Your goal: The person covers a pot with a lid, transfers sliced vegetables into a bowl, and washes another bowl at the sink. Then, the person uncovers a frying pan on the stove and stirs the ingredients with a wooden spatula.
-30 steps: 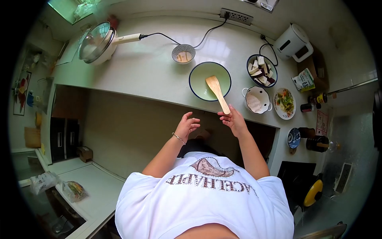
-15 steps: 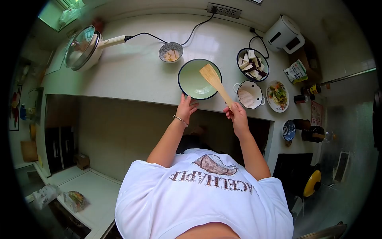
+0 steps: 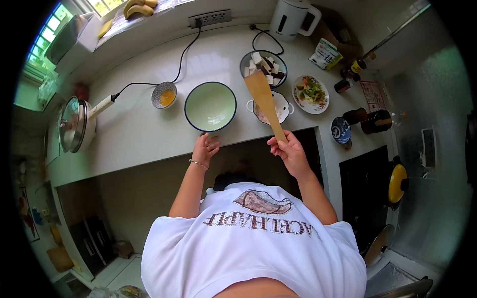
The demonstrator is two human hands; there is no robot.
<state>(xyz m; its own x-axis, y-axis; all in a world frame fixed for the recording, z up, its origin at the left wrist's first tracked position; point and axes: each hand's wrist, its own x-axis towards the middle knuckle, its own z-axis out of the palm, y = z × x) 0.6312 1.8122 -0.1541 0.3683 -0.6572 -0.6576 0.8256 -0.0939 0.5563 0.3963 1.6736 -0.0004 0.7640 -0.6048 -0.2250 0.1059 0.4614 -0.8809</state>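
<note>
My right hand [image 3: 290, 153] is closed around the handle of a wooden spatula [image 3: 262, 99]. The spatula slants up over a white two-handled dish [image 3: 284, 110], partly hiding it and its pale contents. Its blade tip overlaps the edge of a bowl of cut eggplant [image 3: 272, 69]. My left hand [image 3: 204, 149], with a bracelet at the wrist, has its fingers apart just below the near rim of a pale green bowl with a dark rim [image 3: 198, 102]. Whether a fingertip touches that rim, I cannot tell. Nothing shows inside the green bowl.
Left of the green bowl are a small patterned bowl [image 3: 158, 101] with yellowish contents and a lidded electric pan [image 3: 79, 124], its cord running to the wall socket. To the right are a plate of chopped vegetables [image 3: 299, 103], a kettle [image 3: 290, 20], jars and a stovetop [image 3: 365, 184].
The view has turned right, so the counter items sit further left. The spatula has gone from over the green bowl to over the two-handled dish. My left fingers have slipped lower on the rim.
</note>
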